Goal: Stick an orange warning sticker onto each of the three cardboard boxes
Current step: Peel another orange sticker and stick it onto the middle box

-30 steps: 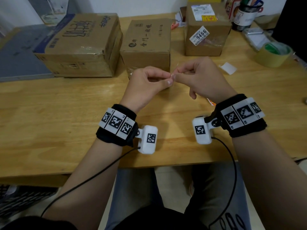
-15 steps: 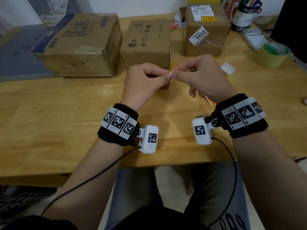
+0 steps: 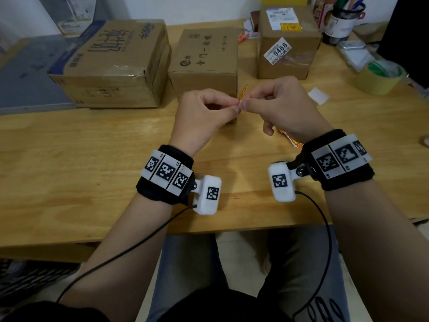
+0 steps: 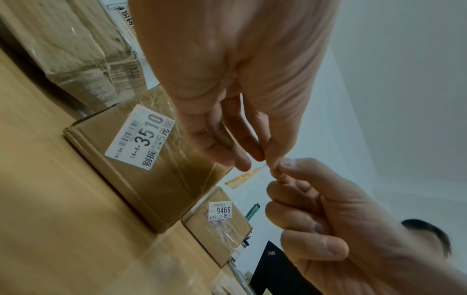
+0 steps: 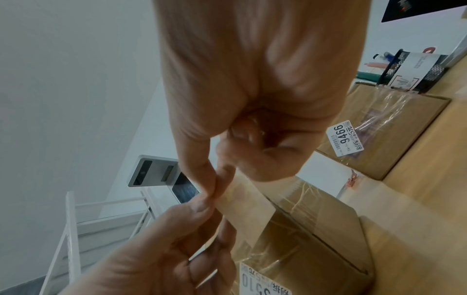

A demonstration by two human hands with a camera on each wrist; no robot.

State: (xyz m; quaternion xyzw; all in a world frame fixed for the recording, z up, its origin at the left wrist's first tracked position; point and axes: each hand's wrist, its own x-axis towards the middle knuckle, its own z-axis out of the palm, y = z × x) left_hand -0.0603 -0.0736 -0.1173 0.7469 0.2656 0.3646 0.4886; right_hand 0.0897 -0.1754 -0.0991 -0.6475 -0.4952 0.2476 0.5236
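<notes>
Three cardboard boxes stand in a row at the back of the table: a large left box (image 3: 111, 63), a middle box (image 3: 206, 59) (image 4: 156, 159) and a right box (image 3: 287, 54) (image 4: 217, 225). The right box has an orange sticker (image 3: 290, 26) on its top. In front of the middle box, my left hand (image 3: 234, 108) (image 4: 264, 159) and right hand (image 3: 246, 103) (image 5: 215, 192) meet fingertip to fingertip above the table. Both pinch the near end of a small orange sticker (image 3: 242, 91) (image 4: 242, 176), which stands edge-on. Its pale side (image 5: 245, 199) shows in the right wrist view.
More orange stickers (image 3: 291, 139) lie on the table under my right wrist. A white paper slip (image 3: 318, 96), a tape roll (image 3: 380, 76) and a pen mug (image 3: 341, 22) sit at the right. A grey board (image 3: 25, 75) lies at the far left.
The orange sticker has risen into view above the pinched fingertips. Both hands have stayed almost in place in front of the middle box.
</notes>
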